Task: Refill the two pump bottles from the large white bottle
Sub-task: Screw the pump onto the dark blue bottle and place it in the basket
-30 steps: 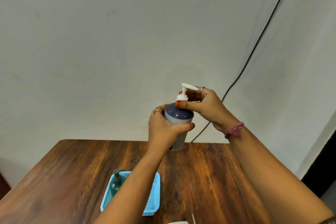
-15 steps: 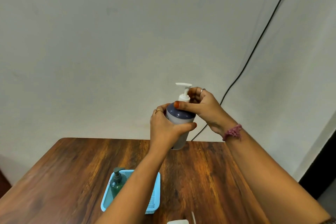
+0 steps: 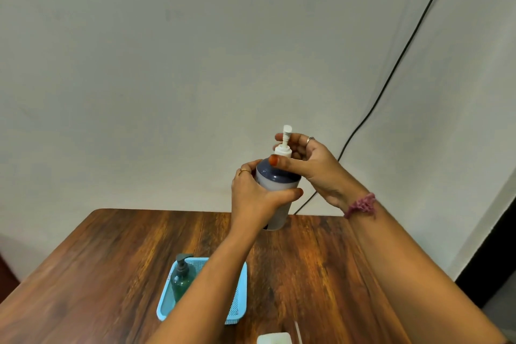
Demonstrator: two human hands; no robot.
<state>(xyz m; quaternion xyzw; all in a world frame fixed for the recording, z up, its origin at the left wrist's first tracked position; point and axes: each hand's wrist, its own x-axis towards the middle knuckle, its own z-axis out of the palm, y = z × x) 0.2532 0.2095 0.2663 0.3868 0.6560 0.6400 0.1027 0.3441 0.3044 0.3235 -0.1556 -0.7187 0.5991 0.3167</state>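
At the centre of the frame, above the far edge of the brown wooden worktop (image 3: 111,254), I hold a white plastic pump bottle with a dark blue shoulder (image 3: 276,190) upright. My left hand (image 3: 252,198) is wrapped round its body, thumb across the front. My right hand (image 3: 312,167) pinches the white pump collar (image 3: 282,151), thumb on the near side, fingers curled behind the stem; its nozzle points toward me. In the lower middle, a dark green pump bottle (image 3: 181,279) stands in a light blue mesh plastic basket (image 3: 240,293), partly behind my left forearm. At the bottom edge, a white object (image 3: 273,338) pokes into view; I cannot tell what it is.
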